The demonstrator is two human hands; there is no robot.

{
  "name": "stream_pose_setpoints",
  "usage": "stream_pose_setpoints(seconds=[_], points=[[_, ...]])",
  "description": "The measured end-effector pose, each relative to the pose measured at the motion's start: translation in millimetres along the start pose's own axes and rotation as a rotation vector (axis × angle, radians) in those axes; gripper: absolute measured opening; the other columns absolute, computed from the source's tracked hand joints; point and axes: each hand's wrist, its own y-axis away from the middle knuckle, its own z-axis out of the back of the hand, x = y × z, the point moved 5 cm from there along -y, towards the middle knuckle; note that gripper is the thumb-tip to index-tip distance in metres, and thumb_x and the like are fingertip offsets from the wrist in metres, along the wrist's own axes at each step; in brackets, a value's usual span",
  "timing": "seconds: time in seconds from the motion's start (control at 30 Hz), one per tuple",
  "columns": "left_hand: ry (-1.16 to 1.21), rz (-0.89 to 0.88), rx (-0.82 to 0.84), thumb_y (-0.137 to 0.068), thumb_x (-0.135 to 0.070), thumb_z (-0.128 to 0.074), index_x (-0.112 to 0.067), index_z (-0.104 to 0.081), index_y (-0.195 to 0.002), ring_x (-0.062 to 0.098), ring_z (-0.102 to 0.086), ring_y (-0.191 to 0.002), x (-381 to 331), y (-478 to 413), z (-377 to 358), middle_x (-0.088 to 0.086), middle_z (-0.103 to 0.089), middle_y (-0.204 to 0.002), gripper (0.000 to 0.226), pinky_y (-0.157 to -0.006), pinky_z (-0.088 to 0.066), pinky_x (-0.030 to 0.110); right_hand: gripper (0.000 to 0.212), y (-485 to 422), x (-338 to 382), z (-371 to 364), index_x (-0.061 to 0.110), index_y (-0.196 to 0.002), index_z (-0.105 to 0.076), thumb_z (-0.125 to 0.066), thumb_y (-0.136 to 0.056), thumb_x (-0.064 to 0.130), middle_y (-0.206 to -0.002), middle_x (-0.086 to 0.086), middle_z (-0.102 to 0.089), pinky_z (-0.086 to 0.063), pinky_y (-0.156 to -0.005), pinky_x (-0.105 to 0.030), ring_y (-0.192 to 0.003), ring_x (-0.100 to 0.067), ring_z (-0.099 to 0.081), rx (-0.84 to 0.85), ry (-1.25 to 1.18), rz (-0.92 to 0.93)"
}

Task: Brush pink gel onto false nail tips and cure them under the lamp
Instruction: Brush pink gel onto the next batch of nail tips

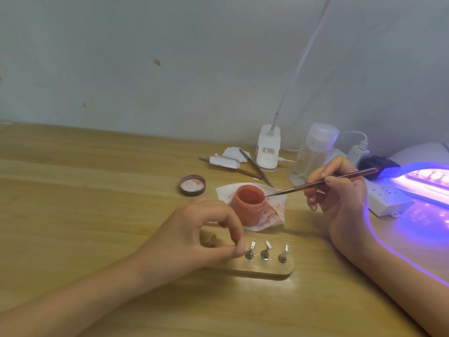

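Note:
An open jar of pink gel [249, 203] stands on a stained white tissue [272, 212]. My right hand [340, 190] holds a thin brush [323, 182] whose tip touches the jar's rim. In front lies a wooden holder [264, 269] with three clear nail tips [267, 250] on metal stands. My left hand [201, 237] pinches something small at the holder's left end, beside the first stand; what it pinches is hidden by the fingers. The curing lamp [427, 181] glows violet at the right edge with another holder inside.
The jar's lid [192, 185] lies upside down left of the jar. Behind are tweezers and tools [255, 166], white pads [230, 159], a desk lamp base [267, 152], a clear bottle [313, 152] and a white power strip [386, 198]. The wall is close behind.

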Motion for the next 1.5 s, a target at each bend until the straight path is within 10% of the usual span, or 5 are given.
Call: stream_pose_setpoints(seconds=[1.1,1.5], points=[[-0.086,0.114,0.041,-0.076,-0.011,-0.082,-0.028,-0.073,-0.080,0.017,-0.063,-0.093,7.2,-3.5,-12.5,-0.012,-0.068,-0.092,0.019,-0.078,-0.045,0.019,0.014,-3.2,-4.9,3.2,0.017,-0.074,-0.051,-0.044,-0.083,0.008,-0.066,-0.003,-0.062,-0.040,-0.043,-0.019,-0.050,-0.014,-0.055,-0.046,-0.101,-0.061],[-0.457,-0.102,0.021,-0.083,-0.043,-0.061,-0.038,-0.056,-0.083,0.000,-0.058,-0.095,-5.5,4.6,-15.3,-0.023,-0.062,-0.101,0.007,-0.090,-0.034,0.034,0.015,-8.1,12.5,-21.7,0.021,-0.082,-0.051,-0.050,-0.096,0.015,-0.065,-0.003,-0.064,-0.046,-0.045,-0.024,-0.054,-0.020,-0.058,0.140,0.192,0.029]])
